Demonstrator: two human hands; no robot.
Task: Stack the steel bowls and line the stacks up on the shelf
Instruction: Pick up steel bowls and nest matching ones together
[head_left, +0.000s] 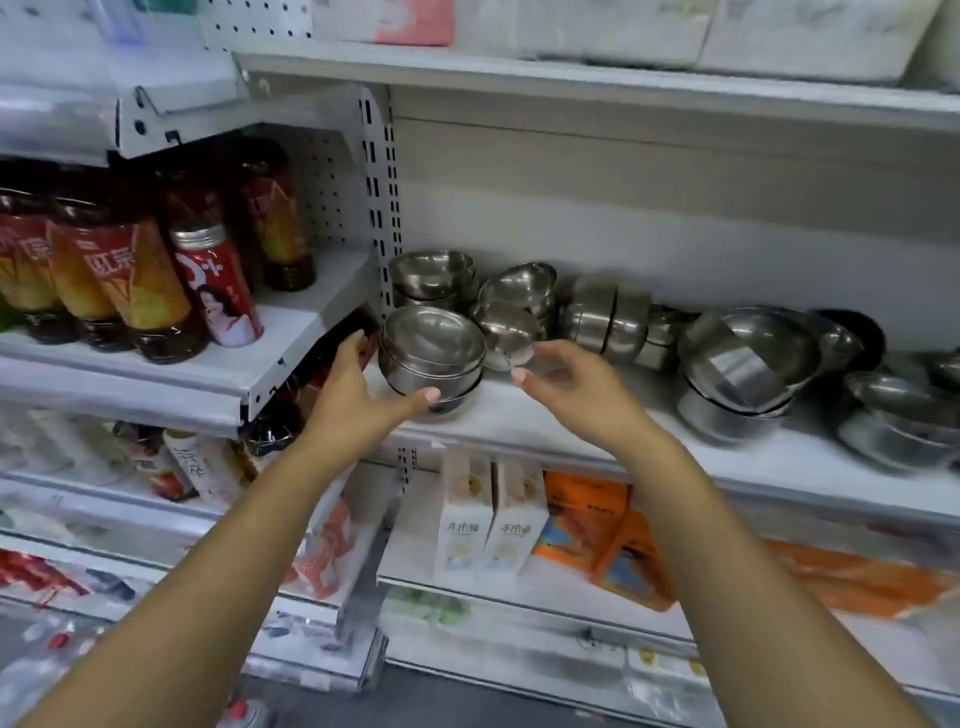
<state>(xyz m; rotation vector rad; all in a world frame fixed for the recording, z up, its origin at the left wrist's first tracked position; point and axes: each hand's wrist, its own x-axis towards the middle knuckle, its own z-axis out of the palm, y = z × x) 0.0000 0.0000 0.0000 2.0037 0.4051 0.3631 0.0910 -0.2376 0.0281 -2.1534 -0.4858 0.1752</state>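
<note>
Both hands work at the shelf (597, 431). The left hand (358, 395) cups a stack (431, 353) of about three nested bowls, thumb under its front, fingers at its left side. The right hand (576, 384) hangs spread and empty just right of it. Behind: two smaller stacks. Further right: sideways bowls (608, 322) and two bigger heaps, counts unclear.

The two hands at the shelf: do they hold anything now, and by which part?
The left hand grips the front stack of steel bowls by its side wall, thumb at the lower front. The right hand is open and holds nothing.
</note>
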